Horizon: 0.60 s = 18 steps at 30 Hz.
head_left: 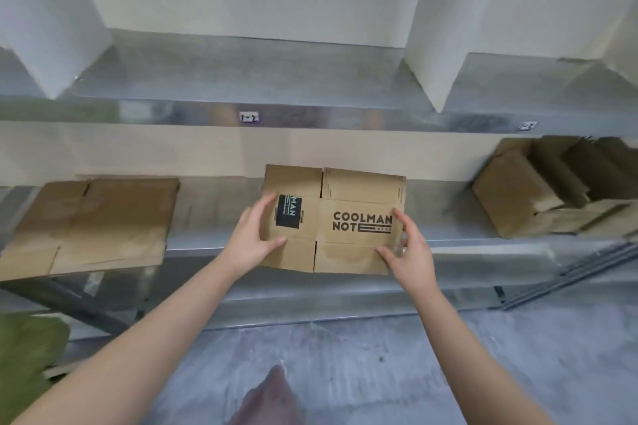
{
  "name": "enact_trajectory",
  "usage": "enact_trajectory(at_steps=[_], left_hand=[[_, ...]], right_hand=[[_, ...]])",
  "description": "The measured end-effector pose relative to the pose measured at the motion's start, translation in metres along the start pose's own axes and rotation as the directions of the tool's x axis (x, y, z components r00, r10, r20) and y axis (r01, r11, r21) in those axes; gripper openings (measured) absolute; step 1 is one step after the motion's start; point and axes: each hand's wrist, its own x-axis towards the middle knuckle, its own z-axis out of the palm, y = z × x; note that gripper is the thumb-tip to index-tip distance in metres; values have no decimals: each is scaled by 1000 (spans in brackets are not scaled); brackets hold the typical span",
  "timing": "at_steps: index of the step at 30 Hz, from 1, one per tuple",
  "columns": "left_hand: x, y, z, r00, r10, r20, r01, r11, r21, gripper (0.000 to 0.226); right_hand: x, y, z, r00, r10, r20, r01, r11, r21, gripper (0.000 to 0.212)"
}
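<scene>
A flattened brown cardboard box [345,190] printed "COOLMAN NOTE" is held flat in front of a metal shelf [466,235]. My left hand [250,238] grips its left edge, thumb on top near a black label and fingers above it. My right hand [407,248] grips its right edge, thumb across the lower flap. The fingers under the box are hidden.
A stack of flattened boxes [96,217] lies on the shelf at left. Folded boxes [538,183] are piled at the right. An upper shelf [241,79] with white dividers runs above. Grey floor [379,355] below; a green object [27,348] sits at lower left.
</scene>
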Motion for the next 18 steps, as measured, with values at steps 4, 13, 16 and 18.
enact_trajectory(at_steps=[4, 13, 16, 18], left_hand=[[29, 35, 47, 998, -34, 46, 36, 998, -55, 92], [103, 89, 135, 957, -81, 279, 137, 973, -186, 126], [116, 104, 159, 959, -111, 262, 173, 958, -227, 108], [119, 110, 172, 965, -105, 241, 163, 958, -235, 95]], right_hand=[[24, 29, -33, 1000, 14, -22, -14, 1000, 23, 81], [88, 80, -88, 988, 151, -27, -146, 980, 132, 103], [103, 97, -96, 983, 182, 12, -182, 970, 162, 106], [111, 110, -99, 979, 200, 31, -203, 960, 194, 100]])
